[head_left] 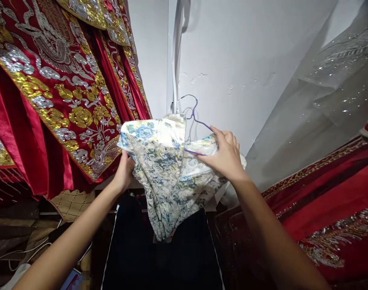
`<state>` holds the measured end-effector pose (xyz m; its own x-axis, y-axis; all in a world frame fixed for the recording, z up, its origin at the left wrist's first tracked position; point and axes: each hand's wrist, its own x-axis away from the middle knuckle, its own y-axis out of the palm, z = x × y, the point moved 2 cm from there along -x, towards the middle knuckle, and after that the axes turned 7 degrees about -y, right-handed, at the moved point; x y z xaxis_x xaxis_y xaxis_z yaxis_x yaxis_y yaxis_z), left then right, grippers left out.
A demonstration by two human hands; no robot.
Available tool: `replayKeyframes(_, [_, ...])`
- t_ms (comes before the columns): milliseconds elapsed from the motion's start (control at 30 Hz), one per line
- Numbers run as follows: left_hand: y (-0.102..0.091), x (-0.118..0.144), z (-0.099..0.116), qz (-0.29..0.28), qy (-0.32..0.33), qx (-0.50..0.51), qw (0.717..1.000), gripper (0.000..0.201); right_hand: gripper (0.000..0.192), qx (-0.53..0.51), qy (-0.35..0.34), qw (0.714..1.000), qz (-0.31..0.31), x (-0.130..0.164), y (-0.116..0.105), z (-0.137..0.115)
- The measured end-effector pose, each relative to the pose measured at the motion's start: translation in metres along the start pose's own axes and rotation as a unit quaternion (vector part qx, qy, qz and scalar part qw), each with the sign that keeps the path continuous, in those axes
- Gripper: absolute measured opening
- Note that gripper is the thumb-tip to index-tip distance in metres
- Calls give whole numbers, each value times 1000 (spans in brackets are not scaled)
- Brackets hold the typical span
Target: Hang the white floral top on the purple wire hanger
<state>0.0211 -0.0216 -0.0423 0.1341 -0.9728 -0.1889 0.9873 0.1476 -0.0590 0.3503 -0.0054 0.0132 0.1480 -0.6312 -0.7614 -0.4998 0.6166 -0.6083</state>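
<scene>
In front of me hangs a pale floral garment [162, 161] with blue, yellow and grey patterning, partly on a purple wire hanger [197, 114]. My left hand [123, 171] grips the garment's left shoulder edge; some of its fingers are hidden behind the cloth. My right hand [226, 155] is closed around the right arm of the hanger, thumb and fingers near its bare wire. The hanger's left arm is covered by the fabric. Its hook points up and is free of any rail. The cloth's lower end narrows and droops over my dark trousers [160, 266].
Red garments with gold and silver sequins [63, 92] hang at the left. A white wall [226, 48] stands ahead, with a sheer sparkly white fabric [344, 88] at the right. Below that are red embroidered garments [338, 189]. Cables [36, 249] lie at the lower left.
</scene>
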Motion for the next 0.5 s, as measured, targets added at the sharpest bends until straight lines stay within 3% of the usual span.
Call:
replayKeyframes(100, [12, 17, -28, 3, -34, 5, 999, 63, 100, 2, -35, 999, 5, -13, 3, -20])
replayKeyframes(167, [19, 28, -42, -10, -40, 10, 999, 61, 97, -14, -74, 997, 2, -15, 2, -37])
replayKeyframes(300, [26, 48, -68, 12, -108, 71, 992, 58, 77, -152, -124, 978, -63, 4, 0, -64])
replayKeyframes(333, [27, 53, -74, 17, -130, 91, 987, 59, 67, -227, -123, 962, -87, 13, 1, -69])
replayKeyframes(400, [31, 63, -85, 21, -166, 138, 976, 59, 46, -407, -114, 899, -119, 32, 5, -75])
replayKeyframes(467, [35, 72, -92, 22, -190, 180, 965, 55, 31, -551, -89, 824, -102, 54, 11, -77])
replayKeyframes(500, [36, 77, -95, 29, -198, 193, 961, 54, 26, -593, -61, 799, -74, 66, 16, -76])
